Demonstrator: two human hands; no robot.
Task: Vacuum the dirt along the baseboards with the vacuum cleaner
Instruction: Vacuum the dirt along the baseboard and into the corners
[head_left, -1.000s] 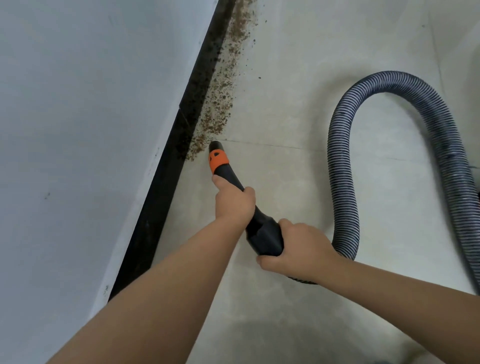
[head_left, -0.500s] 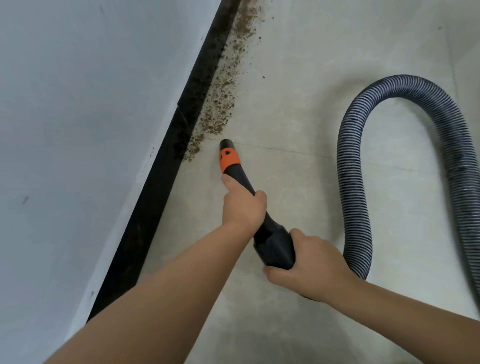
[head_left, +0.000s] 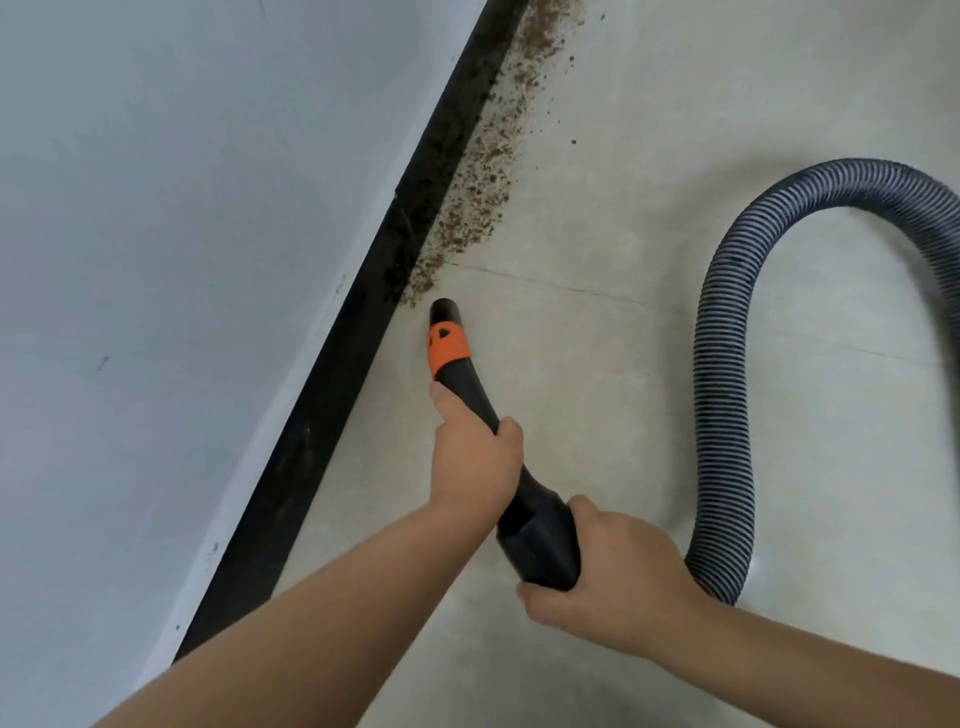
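Both hands held the black vacuum nozzle (head_left: 470, 384), which slanted up and away from the person toward the wall. The left hand (head_left: 475, 462) gripped the narrow neck of the nozzle, its fingers curled round it and the thumb laid along the near side of the tube. The right hand (head_left: 610, 577) sat behind and to the right of the left one, wrapped round the thick rear end of the nozzle where the hose joins; its fingers were curled under the black collar and the thumb rested on top.

Just beyond the left thumb came the orange band (head_left: 448, 349) on the nozzle, and beyond that the open black tip, low over the floor (head_left: 597, 415); whether it touched the floor could not be told. The dirt (head_left: 483, 182), a brown crumbly strip, lay ahead of the left hand, beginning just past the nozzle tip and slightly to its left, and running away from the hands along the foot of the black baseboard (head_left: 363, 322). The baseboard passed to the left of both hands, under the pale wall (head_left: 182, 234).

The ribbed grey hose (head_left: 722, 395) left the right hand on its right side, rose away in a tall loop and bent back toward the right edge of the view.
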